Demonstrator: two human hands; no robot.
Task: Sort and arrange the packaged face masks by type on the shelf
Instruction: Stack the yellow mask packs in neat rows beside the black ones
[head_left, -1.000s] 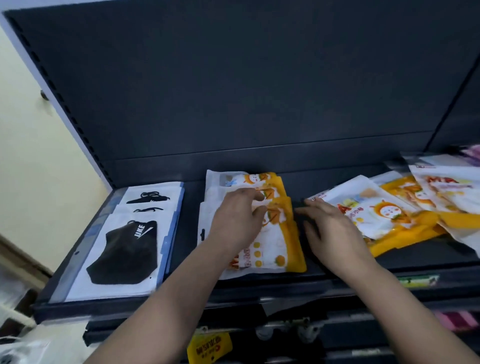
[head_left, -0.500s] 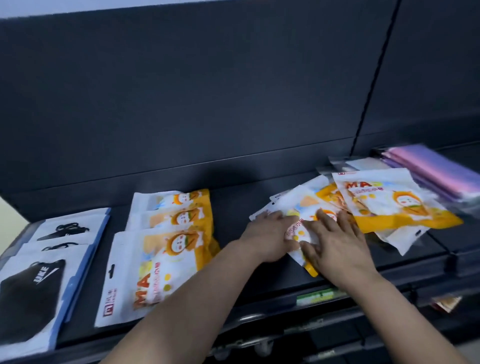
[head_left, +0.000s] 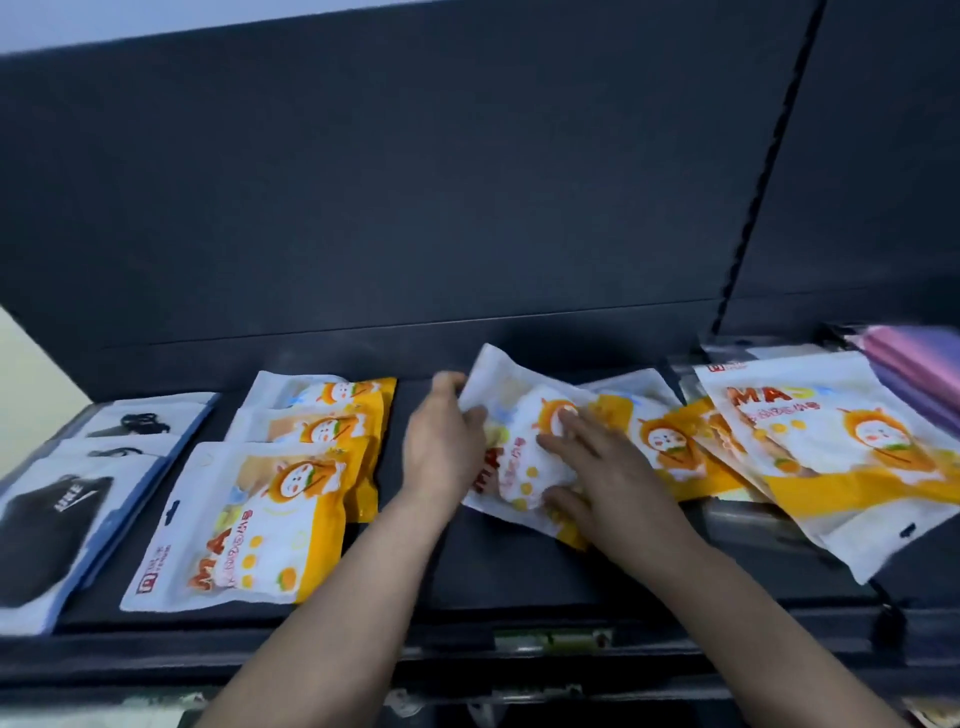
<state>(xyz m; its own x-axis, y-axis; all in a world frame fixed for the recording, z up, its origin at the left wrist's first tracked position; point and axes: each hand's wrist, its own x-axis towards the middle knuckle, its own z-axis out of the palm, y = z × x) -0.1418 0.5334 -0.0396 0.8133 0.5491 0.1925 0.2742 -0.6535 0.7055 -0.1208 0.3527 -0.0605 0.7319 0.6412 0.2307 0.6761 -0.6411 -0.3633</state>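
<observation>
**While both hands work one pouch, bare dark shelf shows on either side of it**

Where the left hand (head_left: 441, 447) curls its fingers and thumb round the left edge of a glossy orange-and-white plastic mask pouch (head_left: 514, 415), the right hand (head_left: 602, 467) lies flat on the pouch's printed front, fingers straight and spread. The pouch sits askew on the matte dark grey shelf (head_left: 519, 577), mid-shelf, its far corner close to the dark back panel (head_left: 415, 208).

A strip of bare shelf separates this pouch from the neat overlapping stack of three matching pouches (head_left: 249, 519) to the left. More bare surface runs from the pouch to the shelf's front lip, where a small green-and-white label strip (head_left: 553, 636) sits.

On the right the pouch's edge overlaps a loose, fanned heap of the same slick, crinkled pouches (head_left: 831, 457), one hanging over the front edge. Just beyond it lie blurred pink-and-purple flat packs (head_left: 919, 374). At the far left, flat white card packs showing black cloth masks (head_left: 57, 519) lie in a row, just beside the stack.
</observation>
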